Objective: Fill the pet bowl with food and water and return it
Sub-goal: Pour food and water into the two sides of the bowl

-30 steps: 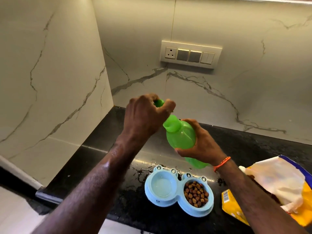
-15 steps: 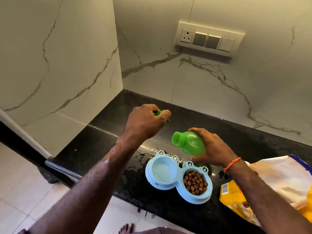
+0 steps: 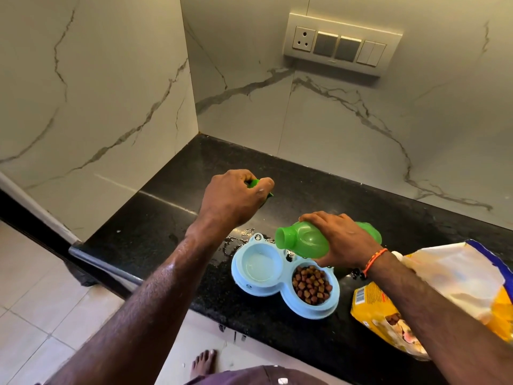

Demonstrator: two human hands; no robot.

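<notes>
Green plastic bottle [image 3: 305, 240] tipped nearly flat, open mouth aimed at nine o'clock, gripped around its middle by the right hand [image 3: 340, 241] with fingers wrapped over the top. Hovering just above the back rim of the pale blue twin pet bowl [image 3: 280, 291], which sits near the counter's front edge: kibble [image 3: 311, 283] heaped in the four o'clock cup, the nine o'clock cup [image 3: 261, 263] holding only a shallow film of water. Left hand [image 3: 233, 201] off at eleven o'clock, fingers curled tight on the green cap [image 3: 254, 183]. Spilled water [image 3: 236, 240] already beading on the black counter [image 3: 166, 232]. Likely risks: mouth too far back, sending the stream onto stone; a sudden gush soaking the kibble; wet granite letting the bowl skate toward the edge. Opened yellow food bag [image 3: 444, 287] lying at three o'clock, within splash range.
</notes>
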